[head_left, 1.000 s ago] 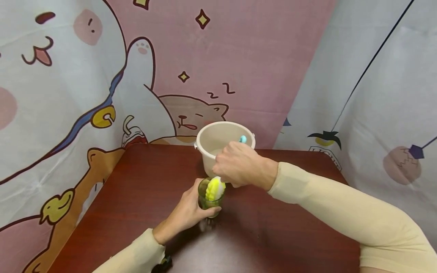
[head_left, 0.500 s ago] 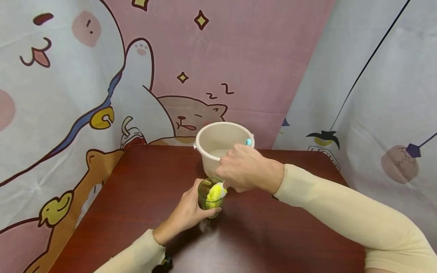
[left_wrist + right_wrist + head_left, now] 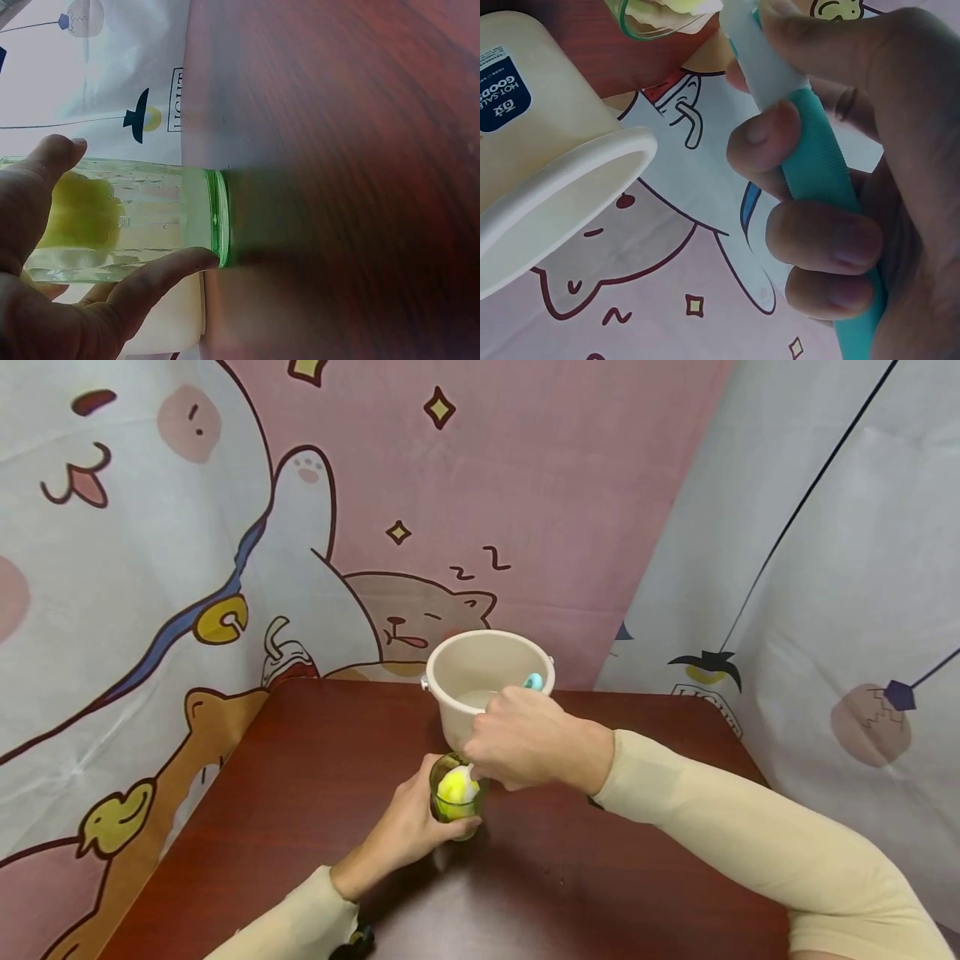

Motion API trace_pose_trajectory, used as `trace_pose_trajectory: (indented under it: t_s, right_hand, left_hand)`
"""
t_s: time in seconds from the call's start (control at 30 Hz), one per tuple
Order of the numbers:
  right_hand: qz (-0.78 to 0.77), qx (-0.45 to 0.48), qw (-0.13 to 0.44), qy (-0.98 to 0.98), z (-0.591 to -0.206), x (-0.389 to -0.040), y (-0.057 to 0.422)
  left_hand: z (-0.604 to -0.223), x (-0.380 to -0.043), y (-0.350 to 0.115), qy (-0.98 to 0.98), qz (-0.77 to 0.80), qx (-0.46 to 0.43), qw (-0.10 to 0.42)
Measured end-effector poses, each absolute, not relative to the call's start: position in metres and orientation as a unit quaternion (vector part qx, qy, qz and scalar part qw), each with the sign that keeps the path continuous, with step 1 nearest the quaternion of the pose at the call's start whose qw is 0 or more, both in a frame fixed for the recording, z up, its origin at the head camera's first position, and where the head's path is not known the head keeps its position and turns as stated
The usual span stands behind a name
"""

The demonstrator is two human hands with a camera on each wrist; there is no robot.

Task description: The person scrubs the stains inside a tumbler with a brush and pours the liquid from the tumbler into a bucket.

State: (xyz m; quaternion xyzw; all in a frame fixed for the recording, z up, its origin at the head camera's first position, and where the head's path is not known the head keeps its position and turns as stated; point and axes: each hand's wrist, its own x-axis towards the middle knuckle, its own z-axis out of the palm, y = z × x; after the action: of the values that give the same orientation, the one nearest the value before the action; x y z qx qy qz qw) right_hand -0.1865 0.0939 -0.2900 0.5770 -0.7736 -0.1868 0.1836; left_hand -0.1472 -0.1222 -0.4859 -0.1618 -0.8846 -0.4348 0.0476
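My left hand (image 3: 408, 818) grips a green transparent drinking glass (image 3: 154, 202) round its side, thumb toward the front. The glass's base is right at the tabletop in the left wrist view. A sponge cup brush has its yellow-and-white head (image 3: 457, 787) inside the glass mouth. My right hand (image 3: 525, 735) holds the brush by its white and teal handle (image 3: 821, 150), fingers curled round it. The handle's light blue end (image 3: 533, 682) sticks up past the knuckles. Through the glass wall the yellow sponge (image 3: 82, 214) shows in the upper part.
A cream bucket (image 3: 453, 718) stands just behind the glass, with liquid low inside; my right hand overlaps its front rim. The dark red-brown table (image 3: 315, 760) reaches back to a cartoon-printed cloth (image 3: 570, 485). A black item (image 3: 352, 943) is by the left wrist.
My right hand has shifted a little right, then back left, turning the brush. The sponge head now sits lower in the glass. My left hand keeps its grip.
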Motion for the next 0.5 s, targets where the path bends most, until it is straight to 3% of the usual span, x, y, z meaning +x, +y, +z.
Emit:
trace_pose_trajectory:
  t_s: [0.5]
  right_hand:
    - [-0.194,0.558,0.196,-0.782,-0.293,-0.201,0.084]
  left_hand:
    - [-0.489,-0.146,-0.121,-0.887,-0.429,-0.157,0.063]
